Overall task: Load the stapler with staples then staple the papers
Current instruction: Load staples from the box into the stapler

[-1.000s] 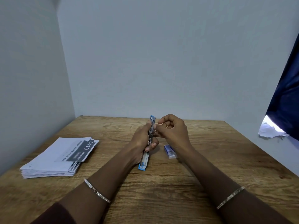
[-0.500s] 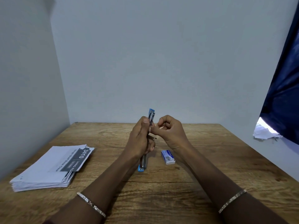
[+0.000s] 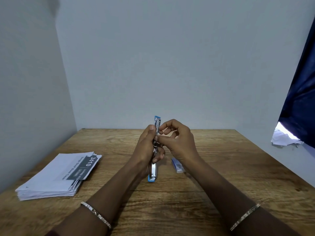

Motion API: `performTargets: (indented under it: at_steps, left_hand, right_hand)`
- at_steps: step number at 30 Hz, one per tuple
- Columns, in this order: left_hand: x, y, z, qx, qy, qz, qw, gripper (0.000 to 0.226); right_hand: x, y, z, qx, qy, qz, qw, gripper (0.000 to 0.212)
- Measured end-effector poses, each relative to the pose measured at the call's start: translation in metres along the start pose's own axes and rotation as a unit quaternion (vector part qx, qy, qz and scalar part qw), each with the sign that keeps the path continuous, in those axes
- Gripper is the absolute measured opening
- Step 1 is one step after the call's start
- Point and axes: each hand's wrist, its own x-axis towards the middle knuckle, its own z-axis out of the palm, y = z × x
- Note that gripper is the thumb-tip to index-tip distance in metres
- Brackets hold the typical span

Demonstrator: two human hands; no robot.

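Observation:
A blue and silver stapler (image 3: 153,171) is swung wide open, one end pointing up and the other down toward the table. My left hand (image 3: 146,150) grips it around the middle. My right hand (image 3: 177,138) pinches at the stapler's upper metal channel with thumb and forefinger; whether staples are between the fingers is too small to tell. A small blue and white staple box (image 3: 178,166) lies on the table just right of the stapler, partly behind my right wrist. A stack of white papers (image 3: 54,178) lies at the left of the table.
The wooden table (image 3: 221,176) fills the lower view, with plain walls at the left and back. A dark blue curtain (image 3: 301,99) hangs at the right with crumpled white paper (image 3: 284,138) below it.
The stapler and both hands have risen slightly and stand more upright. My right fingers have shifted a little along the upper channel.

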Motion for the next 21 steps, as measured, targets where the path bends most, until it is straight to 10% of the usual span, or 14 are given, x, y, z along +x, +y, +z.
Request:
performTargets:
  at_steps: [21]
  left_hand:
    - [0.001, 0.001, -0.003, 0.082, -0.031, -0.049, 0.995, 0.025]
  right_hand:
    - [0.004, 0.004, -0.014, -0.028, -0.060, 0.012, 0.998, 0.017]
